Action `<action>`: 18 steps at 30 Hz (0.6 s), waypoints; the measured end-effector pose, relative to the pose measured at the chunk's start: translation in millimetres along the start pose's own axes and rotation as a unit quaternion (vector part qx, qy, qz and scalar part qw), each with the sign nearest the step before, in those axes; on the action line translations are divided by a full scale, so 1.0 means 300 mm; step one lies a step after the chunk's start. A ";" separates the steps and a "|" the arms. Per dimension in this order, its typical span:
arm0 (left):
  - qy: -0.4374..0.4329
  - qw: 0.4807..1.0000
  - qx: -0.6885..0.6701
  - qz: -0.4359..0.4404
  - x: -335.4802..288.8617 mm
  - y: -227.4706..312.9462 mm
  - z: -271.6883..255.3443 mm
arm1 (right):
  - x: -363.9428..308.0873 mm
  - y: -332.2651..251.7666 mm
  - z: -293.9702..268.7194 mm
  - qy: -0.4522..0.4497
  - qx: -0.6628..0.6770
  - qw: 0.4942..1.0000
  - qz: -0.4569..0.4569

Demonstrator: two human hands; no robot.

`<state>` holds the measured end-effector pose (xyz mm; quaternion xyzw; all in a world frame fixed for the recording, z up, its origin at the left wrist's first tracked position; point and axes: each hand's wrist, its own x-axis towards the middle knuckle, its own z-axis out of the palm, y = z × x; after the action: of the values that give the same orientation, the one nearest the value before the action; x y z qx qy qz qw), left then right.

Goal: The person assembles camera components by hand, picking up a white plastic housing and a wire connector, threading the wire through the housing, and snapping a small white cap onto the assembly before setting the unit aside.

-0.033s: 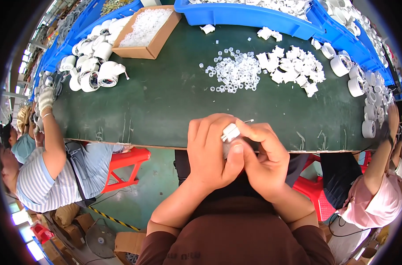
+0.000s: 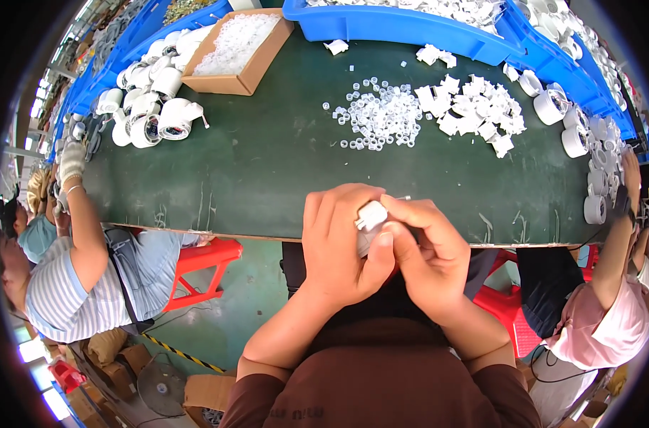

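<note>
Close in front of me, above the table's near edge, my left hand (image 2: 342, 239) is closed round a white plastic part (image 2: 372, 215), and most of that part is hidden by the fingers. A small white block with prongs shows at its top. From the other side my right hand (image 2: 433, 250) grips the same part, index finger along its upper edge and thumb against its side. A thin, pale tip (image 2: 404, 197) sticks out past the right index finger; what it belongs to cannot be made out.
Beyond my hands lie a pile of clear plastic rings (image 2: 385, 118) and a heap of white clips (image 2: 477, 110). White housings (image 2: 150, 118) stand at left by a cardboard box (image 2: 249, 78); more housings (image 2: 574, 139) stand at right. Blue bins (image 2: 403, 30) line the back. Co-workers sit on both sides.
The white part has turned slightly between my fingers, and my right hand has shifted a little to the right. At the far right the co-worker's hand has moved up slightly.
</note>
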<state>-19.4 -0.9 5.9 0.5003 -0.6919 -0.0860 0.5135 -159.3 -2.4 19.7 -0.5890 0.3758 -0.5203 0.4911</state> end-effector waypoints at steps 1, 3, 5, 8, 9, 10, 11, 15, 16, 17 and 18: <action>0.002 1.000 0.001 -0.001 -0.005 -0.005 -0.001 | 0.002 -0.017 0.002 0.017 0.090 0.990 0.103; 0.012 1.000 -0.020 0.010 -0.019 -0.018 0.001 | 0.020 -0.002 -0.009 0.000 0.080 0.994 0.079; 0.001 0.999 -0.036 0.007 -0.017 -0.022 -0.014 | 0.041 0.011 -0.028 -0.026 0.059 0.997 0.030; -0.039 0.995 -0.089 -0.005 -0.003 -0.037 -0.049 | 0.046 0.009 -0.050 -0.068 0.056 0.995 0.053; -0.066 0.990 -0.125 -0.014 0.003 -0.046 -0.060 | 0.056 -0.003 -0.053 -0.084 0.083 0.989 0.093; -0.065 0.990 -0.125 -0.014 0.009 -0.058 -0.074 | 0.071 -0.021 -0.060 -0.085 0.082 0.989 0.092; -0.082 0.988 -0.129 0.004 0.017 -0.072 -0.087 | 0.091 -0.040 -0.073 -0.115 0.131 0.965 0.194; -0.096 0.993 -0.053 0.036 0.032 -0.068 -0.104 | 0.140 -0.082 -0.104 -0.169 0.095 0.939 0.284; -0.093 0.994 -0.051 0.036 0.034 -0.065 -0.107 | 0.147 -0.087 -0.106 -0.184 0.030 0.949 0.253; -0.095 0.994 -0.047 0.034 0.035 -0.063 -0.112 | 0.152 -0.088 -0.104 -0.199 -0.033 0.962 0.186; -0.097 0.994 -0.043 0.031 0.037 -0.060 -0.116 | 0.169 -0.086 -0.116 -0.202 -0.033 0.962 0.183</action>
<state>19.5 -4.5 17.3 0.4454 -0.7494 -0.1476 0.4671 -186.3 -51.3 56.3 -0.6188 0.3875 -0.2789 0.6238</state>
